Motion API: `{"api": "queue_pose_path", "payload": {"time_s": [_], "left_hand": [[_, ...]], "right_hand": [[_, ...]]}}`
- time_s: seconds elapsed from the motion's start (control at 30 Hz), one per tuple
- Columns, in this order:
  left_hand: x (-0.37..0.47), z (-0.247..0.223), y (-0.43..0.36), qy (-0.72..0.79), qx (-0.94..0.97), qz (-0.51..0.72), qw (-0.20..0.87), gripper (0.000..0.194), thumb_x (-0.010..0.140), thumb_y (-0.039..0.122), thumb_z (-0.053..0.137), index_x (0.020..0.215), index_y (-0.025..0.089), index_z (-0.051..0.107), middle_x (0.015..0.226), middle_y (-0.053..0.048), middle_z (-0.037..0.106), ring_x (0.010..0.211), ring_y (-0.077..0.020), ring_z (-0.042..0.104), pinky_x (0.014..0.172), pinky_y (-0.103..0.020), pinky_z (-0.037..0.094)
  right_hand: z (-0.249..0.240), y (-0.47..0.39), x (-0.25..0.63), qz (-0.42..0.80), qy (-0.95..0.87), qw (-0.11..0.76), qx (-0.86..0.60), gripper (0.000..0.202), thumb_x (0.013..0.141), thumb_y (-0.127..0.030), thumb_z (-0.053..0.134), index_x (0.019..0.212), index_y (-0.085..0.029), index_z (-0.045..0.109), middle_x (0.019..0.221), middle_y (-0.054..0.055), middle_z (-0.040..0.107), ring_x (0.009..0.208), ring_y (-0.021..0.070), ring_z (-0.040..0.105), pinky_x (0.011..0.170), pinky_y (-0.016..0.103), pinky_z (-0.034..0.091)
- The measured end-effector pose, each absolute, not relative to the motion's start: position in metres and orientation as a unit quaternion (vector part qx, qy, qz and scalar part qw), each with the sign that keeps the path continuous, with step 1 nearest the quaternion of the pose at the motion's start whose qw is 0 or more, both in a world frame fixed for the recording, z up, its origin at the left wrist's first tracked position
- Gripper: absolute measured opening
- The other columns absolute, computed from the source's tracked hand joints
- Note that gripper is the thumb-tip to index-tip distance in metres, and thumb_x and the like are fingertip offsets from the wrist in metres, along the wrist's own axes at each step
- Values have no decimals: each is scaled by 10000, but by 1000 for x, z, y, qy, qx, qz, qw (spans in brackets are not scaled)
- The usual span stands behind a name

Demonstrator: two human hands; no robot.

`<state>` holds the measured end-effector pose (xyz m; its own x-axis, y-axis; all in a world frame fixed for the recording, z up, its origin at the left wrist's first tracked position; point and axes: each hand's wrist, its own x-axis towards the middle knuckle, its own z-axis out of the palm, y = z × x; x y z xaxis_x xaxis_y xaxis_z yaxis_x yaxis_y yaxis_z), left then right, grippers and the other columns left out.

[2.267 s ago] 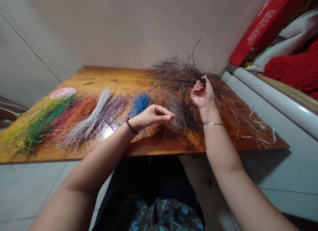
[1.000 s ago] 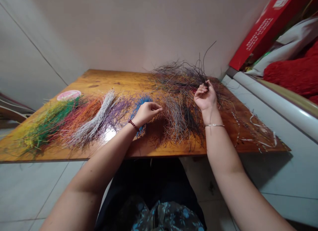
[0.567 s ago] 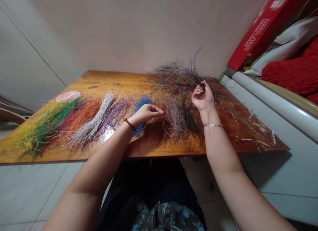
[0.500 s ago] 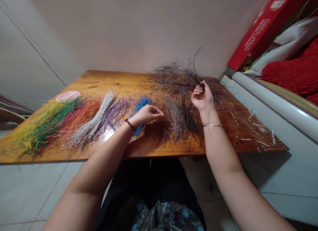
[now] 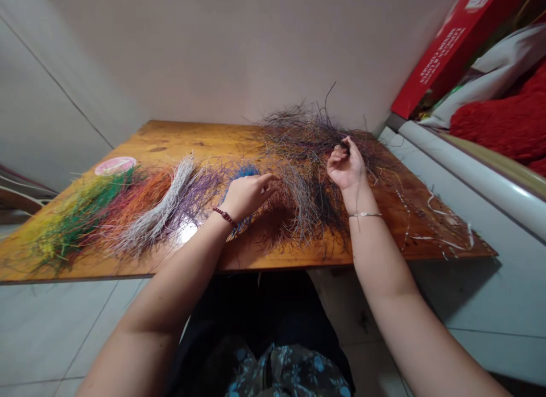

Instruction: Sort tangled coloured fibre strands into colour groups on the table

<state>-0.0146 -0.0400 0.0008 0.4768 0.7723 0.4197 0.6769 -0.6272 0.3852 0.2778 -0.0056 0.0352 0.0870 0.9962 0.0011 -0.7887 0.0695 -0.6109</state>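
My right hand (image 5: pixel 346 164) is closed on a bunch of dark wiry strands (image 5: pixel 342 145), near a loose tangled heap (image 5: pixel 298 129) at the table's back. My left hand (image 5: pixel 249 195) hovers over the blue strands (image 5: pixel 246 172), its fingers slightly apart and nothing visible in them. Just right of it lie brown strands (image 5: pixel 279 206), then grey strands (image 5: pixel 303 203) and dark strands (image 5: pixel 328 206). Farther left are purple (image 5: pixel 196 195), white (image 5: pixel 166 209), orange (image 5: pixel 145 198), green (image 5: pixel 104 206) and yellow (image 5: pixel 55 220) bundles.
The wooden table (image 5: pixel 179 140) meets a wall at its back. A pink round disc (image 5: pixel 115 165) lies at the left. White strips (image 5: pixel 439 240) lie at the right end. A red box (image 5: pixel 439 56) and red fabric (image 5: pixel 503 124) are at the upper right.
My left hand has shifted slightly and its fingers have parted from a pinch. My right hand has barely moved, still closed on the dark strands.
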Motion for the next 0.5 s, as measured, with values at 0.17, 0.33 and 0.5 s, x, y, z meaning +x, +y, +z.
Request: {"api": "queue_pose_path", "payload": {"time_s": [0.17,0.33,0.5], "left_hand": [[-9,2,-40,365,807,382,264,464,986,548,480,1120,195,749,880,-72,744,773,-174,650,726,-268,456],[-2,4,-41,341,711,397,469,625,958,653,433,1100,142,763,786,-82,716,554,-113,491,540,-255,370],[-2,5,-44,320,681,341,563,576,897,656,554,1083,158,775,808,-75,700,577,-94,473,519,-240,326]], "right_hand": [[35,-5,274,642,-214,693,-247,276,860,-296,736,717,-222,511,480,-120,480,375,2,443,375,98,397],[33,-5,265,652,-195,691,-244,252,901,-320,690,748,-225,514,486,-112,488,371,17,455,354,115,406],[32,-5,258,644,-214,688,-257,255,885,-345,713,771,-222,521,481,-116,472,367,11,451,355,110,399]]}}
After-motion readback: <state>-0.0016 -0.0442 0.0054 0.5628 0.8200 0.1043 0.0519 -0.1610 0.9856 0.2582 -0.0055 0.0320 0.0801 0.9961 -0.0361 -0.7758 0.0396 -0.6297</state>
